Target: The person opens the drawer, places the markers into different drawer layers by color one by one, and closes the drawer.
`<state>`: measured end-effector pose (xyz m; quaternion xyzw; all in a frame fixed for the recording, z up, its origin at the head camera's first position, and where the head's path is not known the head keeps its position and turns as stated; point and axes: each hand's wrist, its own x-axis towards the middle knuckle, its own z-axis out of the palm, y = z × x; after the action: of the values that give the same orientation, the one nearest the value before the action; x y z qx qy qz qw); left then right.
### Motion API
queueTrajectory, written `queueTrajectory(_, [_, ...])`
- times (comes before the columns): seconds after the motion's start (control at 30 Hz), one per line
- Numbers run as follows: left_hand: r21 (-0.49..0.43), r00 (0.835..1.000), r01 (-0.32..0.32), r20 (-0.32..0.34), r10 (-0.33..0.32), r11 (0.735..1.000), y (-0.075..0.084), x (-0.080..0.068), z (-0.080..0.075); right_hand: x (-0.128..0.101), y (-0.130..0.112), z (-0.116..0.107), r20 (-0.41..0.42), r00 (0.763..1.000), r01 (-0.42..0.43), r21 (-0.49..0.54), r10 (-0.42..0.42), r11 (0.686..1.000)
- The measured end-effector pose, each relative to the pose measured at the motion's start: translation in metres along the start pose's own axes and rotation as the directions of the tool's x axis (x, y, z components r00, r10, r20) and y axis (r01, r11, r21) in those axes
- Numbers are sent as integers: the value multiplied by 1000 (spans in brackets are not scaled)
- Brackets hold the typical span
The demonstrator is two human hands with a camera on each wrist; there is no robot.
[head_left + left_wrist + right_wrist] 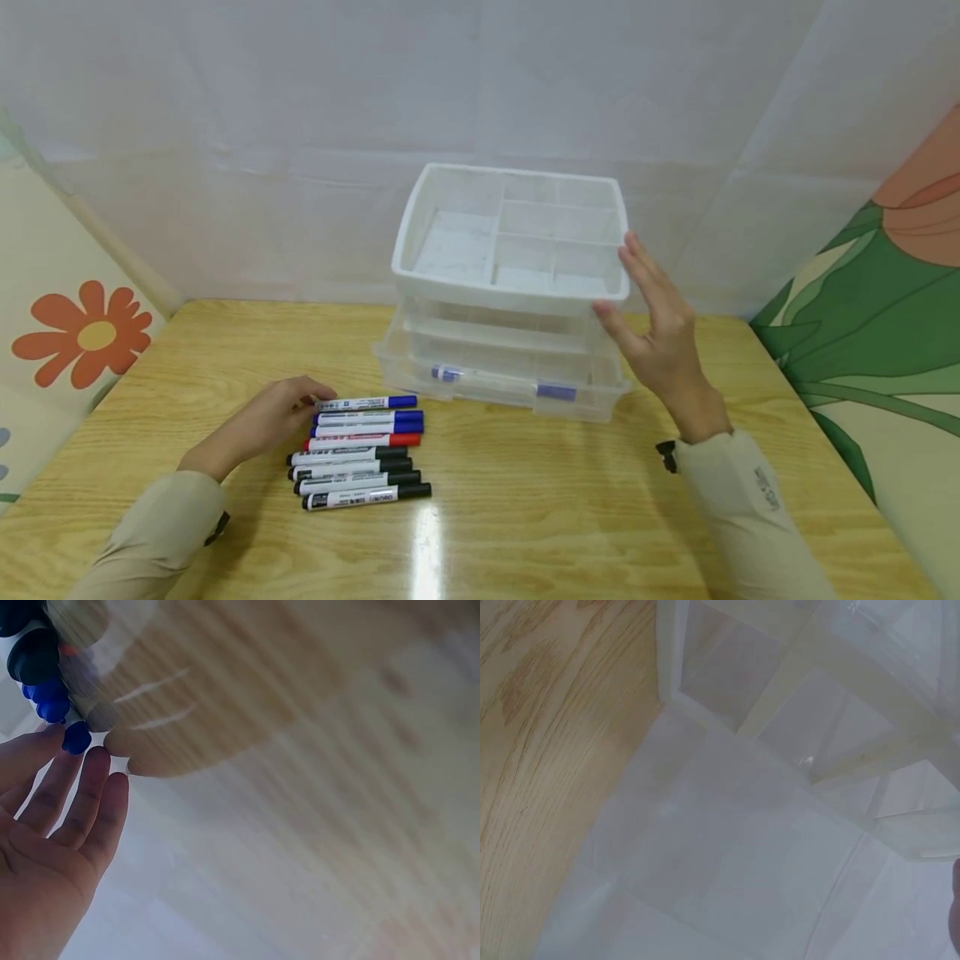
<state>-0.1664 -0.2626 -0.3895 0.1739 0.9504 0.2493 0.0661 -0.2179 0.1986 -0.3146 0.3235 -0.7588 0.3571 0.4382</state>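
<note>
Several whiteboard markers (360, 450) lie side by side on the wooden table (525, 508), with blue caps at the far end of the row, one red in the middle and black nearest me. My left hand (300, 398) rests at their left ends, its relaxed fingers touching the farthest blue marker. In the left wrist view the fingertips (94, 761) sit by the blue marker ends (45, 701). My right hand (648, 304) is open, fingers straight, beside the right edge of the clear organizer's top tray (401, 242), thumb near its corner.
The organizer's lower drawer (397, 362) stands pulled out, with one blue-capped marker (557, 390) in it. The right wrist view shows the organizer's clear walls (817, 690) close up. White sheeting hangs behind the table and patterned panels stand at both sides.
</note>
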Motion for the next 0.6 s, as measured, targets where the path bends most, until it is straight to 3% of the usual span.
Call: queueTrajectory(0.6, [65,1000,-30,3,30,997,1,2,1,0,0,-1,1,1000,5,-10,-5,1000])
